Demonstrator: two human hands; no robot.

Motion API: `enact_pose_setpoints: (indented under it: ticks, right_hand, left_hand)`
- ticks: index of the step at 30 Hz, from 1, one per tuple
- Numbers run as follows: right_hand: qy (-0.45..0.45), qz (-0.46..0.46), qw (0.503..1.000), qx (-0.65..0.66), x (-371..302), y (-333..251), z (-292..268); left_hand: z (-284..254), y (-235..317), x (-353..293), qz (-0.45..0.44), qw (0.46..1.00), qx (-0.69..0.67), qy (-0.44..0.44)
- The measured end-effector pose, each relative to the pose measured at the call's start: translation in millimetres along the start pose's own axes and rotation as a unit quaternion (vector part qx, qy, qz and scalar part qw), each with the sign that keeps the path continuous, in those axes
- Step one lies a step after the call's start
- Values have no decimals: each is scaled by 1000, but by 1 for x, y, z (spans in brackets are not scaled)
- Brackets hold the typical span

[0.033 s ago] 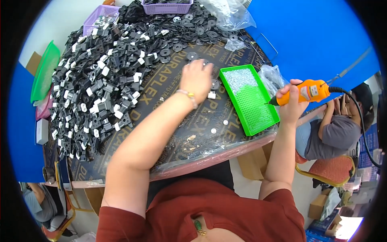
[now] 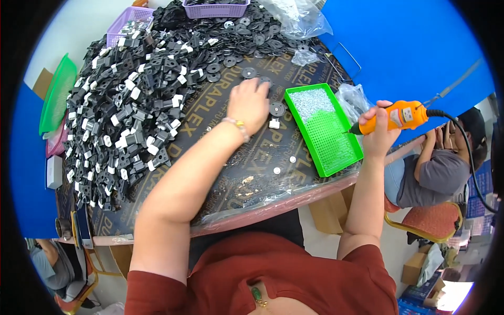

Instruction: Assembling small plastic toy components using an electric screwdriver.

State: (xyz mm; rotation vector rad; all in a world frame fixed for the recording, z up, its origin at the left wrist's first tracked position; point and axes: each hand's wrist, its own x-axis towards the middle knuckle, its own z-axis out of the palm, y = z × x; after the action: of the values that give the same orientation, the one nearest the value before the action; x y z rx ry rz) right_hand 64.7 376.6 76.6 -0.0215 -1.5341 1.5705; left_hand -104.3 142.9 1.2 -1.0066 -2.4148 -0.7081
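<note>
My right hand (image 2: 380, 137) is wrapped round an orange electric screwdriver (image 2: 399, 118), its bit pointing left over the near right side of a green perforated tray (image 2: 322, 134). Many small silvery screws (image 2: 312, 102) lie in that tray, densest at the far end. My left hand (image 2: 248, 105) is low over the table, palm down with its fingers partly spread; its fingertips are hard to see. Just beyond them lies a black disc (image 2: 249, 73). Another black disc (image 2: 276, 109), with a metal centre, lies right of this hand, and a small white block (image 2: 274, 124) lies close by it.
A large heap of black parts with white blocks (image 2: 131, 105) covers the table's left side. Black discs (image 2: 257, 39) pile at the back beside a purple basket (image 2: 216, 10). Clear plastic bags (image 2: 296, 18) lie at back right. The screwdriver's black cable (image 2: 464, 131) hangs rightward.
My left hand has shifted slightly left and toward me, uncovering more of the disc beside it. The right hand and screwdriver have hardly moved.
</note>
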Motion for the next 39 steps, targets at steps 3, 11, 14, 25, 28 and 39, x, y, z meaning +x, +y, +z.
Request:
enact_pose_setpoints:
  ticks: [3,11,14,25,28,39]
  right_hand:
    - [-3,0,1000,5,12,21,1]
    - [-35,4,999,-29,20,48,2]
    - [-25,3,999,-42,20,48,4]
    - [-11,17,998,-51,20,49,5]
    - [-1,1,1000,-17,19,45,6]
    - [-233,10,949,214,-62,-24,129]
  left_hand:
    - [-12,-21,-21,31,998,-38,-51]
    - [-58,-24,-70,19,987,-91,-130]
    - [-86,-10,-95,1,980,-114,-164]
    - [-125,20,-136,-64,979,-123,-149]
    - [-125,11,-141,-91,975,-152,-133]
    - [-115,-3,-151,-109,975,-163,-100]
